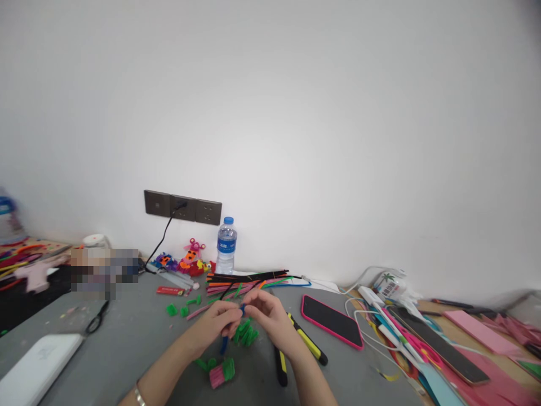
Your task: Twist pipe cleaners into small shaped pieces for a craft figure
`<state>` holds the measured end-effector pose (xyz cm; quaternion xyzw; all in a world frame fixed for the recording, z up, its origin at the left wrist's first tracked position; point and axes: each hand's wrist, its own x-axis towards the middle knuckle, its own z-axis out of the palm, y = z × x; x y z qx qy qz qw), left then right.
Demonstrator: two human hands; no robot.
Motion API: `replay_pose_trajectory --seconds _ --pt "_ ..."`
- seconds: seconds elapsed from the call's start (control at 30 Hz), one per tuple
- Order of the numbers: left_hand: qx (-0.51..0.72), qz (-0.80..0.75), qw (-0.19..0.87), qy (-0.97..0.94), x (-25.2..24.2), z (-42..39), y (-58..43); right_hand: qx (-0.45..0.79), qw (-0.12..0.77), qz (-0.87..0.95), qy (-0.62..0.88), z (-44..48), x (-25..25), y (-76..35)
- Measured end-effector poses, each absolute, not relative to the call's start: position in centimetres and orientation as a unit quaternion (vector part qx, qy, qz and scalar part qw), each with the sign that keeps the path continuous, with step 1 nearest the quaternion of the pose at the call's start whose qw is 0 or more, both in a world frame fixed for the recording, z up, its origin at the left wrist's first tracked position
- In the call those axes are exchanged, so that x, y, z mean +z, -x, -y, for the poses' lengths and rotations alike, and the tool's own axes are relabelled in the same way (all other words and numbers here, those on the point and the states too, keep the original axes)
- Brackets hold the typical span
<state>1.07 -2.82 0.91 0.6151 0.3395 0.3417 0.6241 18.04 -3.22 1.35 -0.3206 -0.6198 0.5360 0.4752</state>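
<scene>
In the middle of the desk, my left hand point(222, 320) is closed round a blue pipe cleaner point(224, 345), one end hanging below the fingers. My right hand point(268, 317) meets it, thumb and curved fingers pinching the short blue end that shows between the hands. Coiled green pipe cleaner pieces point(246, 334) lie just beneath them. Closer to me is a pink and green pipe cleaner piece point(222, 373). Yellow-and-black handles of a tool point(310, 343) stick out beside my right wrist, which partly hides it.
Behind my hands lie a bundle of pipe cleaners point(249, 279) and a water bottle point(226, 246). Small pipe cleaner figures point(192, 259) stand by the wall. A pink-edged phone point(332, 320) lies right, near cables and craft sheets. A white device point(40, 369) occupies the left front.
</scene>
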Motion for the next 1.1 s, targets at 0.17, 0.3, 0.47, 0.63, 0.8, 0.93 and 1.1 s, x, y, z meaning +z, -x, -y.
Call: replay_pose_trajectory --seconds 0.17,0.3,0.47,0.63,0.8,0.93,1.1 --pt "0.335 -0.337 0.645 -0.598 0.74 2.80 -1.08 0.575 0.453 0.611 0.301 3.47 1.60 -18.12" --pt "0.329 -0.327 0.657 -0.594 0.56 2.77 -0.95 0.592 0.443 0.606 0.295 3.57 1.49 -18.11" --pt "0.322 -0.315 0.677 -0.582 0.37 2.76 -0.82 0.577 0.455 0.612 0.292 3.63 1.49 -18.04" --pt "0.322 -0.298 0.699 -0.565 0.54 2.88 -0.90 0.572 0.445 0.626 0.288 3.67 1.62 -18.05" --pt "0.327 -0.294 0.703 -0.559 0.95 3.08 -1.07 0.554 0.469 0.620 0.299 3.58 1.54 -17.99" --pt "0.335 -0.298 0.693 -0.565 0.94 3.10 -1.08 0.560 0.468 0.611 0.307 3.72 1.61 -17.83" --pt "0.350 -0.298 0.693 -0.555 0.29 2.84 -1.16 0.542 0.472 0.616 0.321 3.52 1.49 -17.73"
